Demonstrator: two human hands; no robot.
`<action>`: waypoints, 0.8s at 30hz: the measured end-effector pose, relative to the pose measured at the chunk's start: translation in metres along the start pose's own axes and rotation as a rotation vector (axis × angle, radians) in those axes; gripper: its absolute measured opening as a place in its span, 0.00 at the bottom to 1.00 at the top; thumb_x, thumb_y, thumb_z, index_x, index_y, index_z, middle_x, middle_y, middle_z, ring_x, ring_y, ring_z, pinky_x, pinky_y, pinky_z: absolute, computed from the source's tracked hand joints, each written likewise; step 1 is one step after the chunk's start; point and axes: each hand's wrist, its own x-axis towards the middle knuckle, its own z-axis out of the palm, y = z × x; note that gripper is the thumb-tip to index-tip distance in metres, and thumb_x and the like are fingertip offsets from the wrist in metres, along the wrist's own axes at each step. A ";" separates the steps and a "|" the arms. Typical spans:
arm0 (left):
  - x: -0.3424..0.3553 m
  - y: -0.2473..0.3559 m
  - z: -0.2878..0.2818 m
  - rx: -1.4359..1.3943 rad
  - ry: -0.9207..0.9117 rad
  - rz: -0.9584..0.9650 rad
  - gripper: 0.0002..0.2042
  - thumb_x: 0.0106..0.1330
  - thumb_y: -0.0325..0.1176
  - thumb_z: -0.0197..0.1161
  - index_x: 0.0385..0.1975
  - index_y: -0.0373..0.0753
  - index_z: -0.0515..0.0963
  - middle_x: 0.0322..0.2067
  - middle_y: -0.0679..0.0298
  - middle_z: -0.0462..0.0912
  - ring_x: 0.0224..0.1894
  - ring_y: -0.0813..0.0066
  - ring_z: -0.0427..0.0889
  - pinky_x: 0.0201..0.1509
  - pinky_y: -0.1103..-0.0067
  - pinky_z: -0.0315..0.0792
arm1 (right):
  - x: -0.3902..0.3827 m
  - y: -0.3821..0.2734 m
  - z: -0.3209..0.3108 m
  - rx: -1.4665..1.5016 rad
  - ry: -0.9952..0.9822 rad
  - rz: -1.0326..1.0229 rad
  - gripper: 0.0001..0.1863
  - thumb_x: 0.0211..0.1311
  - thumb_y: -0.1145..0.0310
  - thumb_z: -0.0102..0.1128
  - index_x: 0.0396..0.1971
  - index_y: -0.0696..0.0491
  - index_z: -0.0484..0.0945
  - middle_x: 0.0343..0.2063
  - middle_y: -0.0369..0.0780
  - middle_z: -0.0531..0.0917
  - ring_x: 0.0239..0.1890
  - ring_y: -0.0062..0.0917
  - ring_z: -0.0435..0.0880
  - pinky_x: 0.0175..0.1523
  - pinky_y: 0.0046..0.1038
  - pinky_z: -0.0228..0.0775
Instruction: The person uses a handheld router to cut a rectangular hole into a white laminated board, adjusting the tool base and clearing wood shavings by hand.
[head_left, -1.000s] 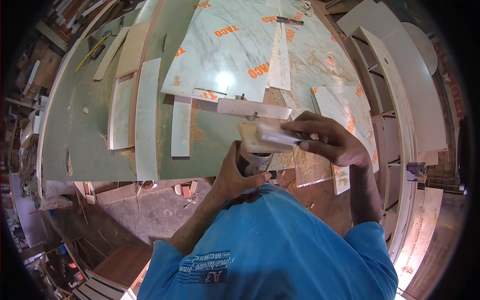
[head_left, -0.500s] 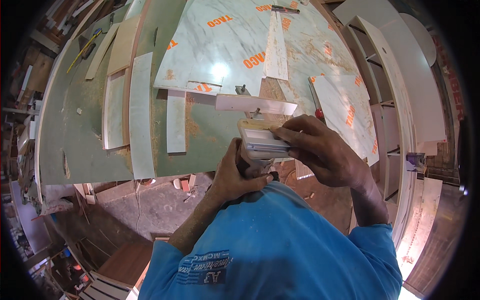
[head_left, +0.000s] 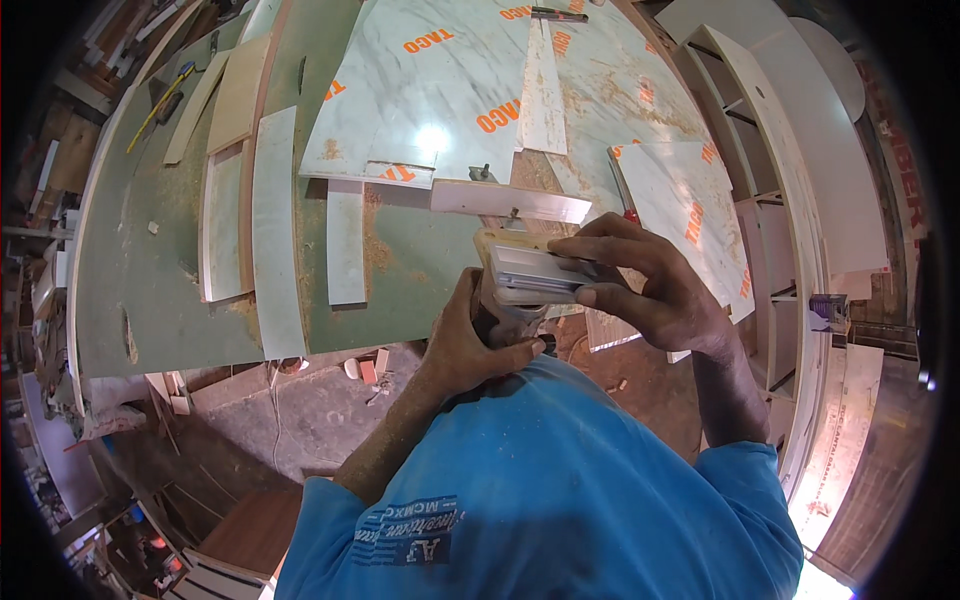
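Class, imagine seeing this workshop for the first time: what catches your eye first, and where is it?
The bright blue shirt fills the lower middle. Just above it, the left hand grips a tool while the right hand holds a silvery piece over its pale base. Beyond, at the top middle, lies a marble-patterned board with orange lettering.

The head view comes from the left of two fisheye cameras worn side by side on the person's head. It faces steeply down and forward, over the blue shirt [head_left: 600, 470], which is so near that it fills the lower middle. The left hand [head_left: 470, 345] and right hand [head_left: 655, 290] lie around the centre at close range. Beyond them the table [head_left: 130, 260] runs away to the top edge; the floor [head_left: 320, 425] shows lower left. The cabinet [head_left: 785, 150] bows along the right, toward the dark rim.
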 end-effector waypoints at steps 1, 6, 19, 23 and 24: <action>0.000 0.001 0.000 0.000 0.008 -0.002 0.42 0.50 0.35 0.81 0.61 0.29 0.61 0.54 0.48 0.76 0.60 0.63 0.78 0.65 0.68 0.73 | 0.000 0.001 -0.002 0.047 -0.005 -0.005 0.25 0.67 0.69 0.66 0.63 0.60 0.78 0.50 0.46 0.80 0.55 0.32 0.79 0.58 0.34 0.72; 0.003 -0.003 -0.003 -0.009 0.020 -0.011 0.43 0.50 0.36 0.81 0.61 0.29 0.61 0.54 0.48 0.76 0.58 0.63 0.78 0.64 0.68 0.73 | -0.007 0.008 -0.001 0.348 0.239 0.148 0.30 0.66 0.68 0.70 0.66 0.59 0.74 0.49 0.44 0.79 0.54 0.28 0.80 0.62 0.32 0.72; 0.003 -0.016 -0.002 0.122 0.076 0.050 0.44 0.51 0.45 0.82 0.60 0.28 0.61 0.53 0.45 0.77 0.57 0.61 0.80 0.61 0.68 0.76 | -0.008 0.013 0.003 -0.007 0.084 0.197 0.22 0.76 0.66 0.58 0.67 0.54 0.76 0.47 0.39 0.78 0.43 0.19 0.75 0.46 0.27 0.70; 0.005 -0.019 -0.001 0.170 0.092 0.038 0.44 0.51 0.48 0.82 0.59 0.28 0.63 0.52 0.45 0.78 0.56 0.61 0.81 0.59 0.67 0.77 | 0.000 0.002 0.010 0.005 0.075 0.189 0.21 0.80 0.63 0.54 0.66 0.54 0.77 0.54 0.43 0.78 0.57 0.30 0.78 0.62 0.33 0.72; 0.006 -0.021 -0.002 0.201 0.106 0.026 0.43 0.51 0.49 0.81 0.58 0.28 0.63 0.52 0.46 0.79 0.55 0.61 0.82 0.58 0.67 0.77 | 0.002 0.002 0.012 -0.008 0.096 0.155 0.21 0.80 0.62 0.53 0.66 0.55 0.77 0.56 0.44 0.78 0.60 0.32 0.78 0.64 0.34 0.71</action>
